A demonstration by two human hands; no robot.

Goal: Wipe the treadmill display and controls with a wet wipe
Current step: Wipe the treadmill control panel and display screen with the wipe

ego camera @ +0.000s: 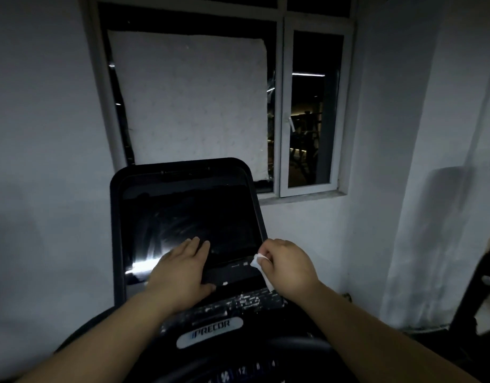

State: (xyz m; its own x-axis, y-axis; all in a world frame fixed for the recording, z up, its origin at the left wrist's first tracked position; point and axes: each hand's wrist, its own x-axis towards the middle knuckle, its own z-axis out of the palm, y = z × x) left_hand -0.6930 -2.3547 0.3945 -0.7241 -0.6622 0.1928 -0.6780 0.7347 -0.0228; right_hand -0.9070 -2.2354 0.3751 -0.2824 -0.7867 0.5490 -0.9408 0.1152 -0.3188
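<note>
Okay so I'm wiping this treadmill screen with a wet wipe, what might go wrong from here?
1. The left hand lies flat on the dark screen, so it may leave fresh smears on the glass.
2. The right hand holds the wet wipe at the screen's lower right edge; moisture might seep into the seam there.
3. The room is dim, so streaks are easy to miss.

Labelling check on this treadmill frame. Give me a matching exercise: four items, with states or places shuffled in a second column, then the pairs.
Column one:
1. left hand
2. right hand
3. wet wipe
4. Precor badge

Column two:
A. white, pinched at the display's right edge
B. flat, fingers spread on the dark display
C. closed grip on the wipe
D. below the display, between the forearms

Pairs: 1-B, 2-C, 3-A, 4-D
</note>
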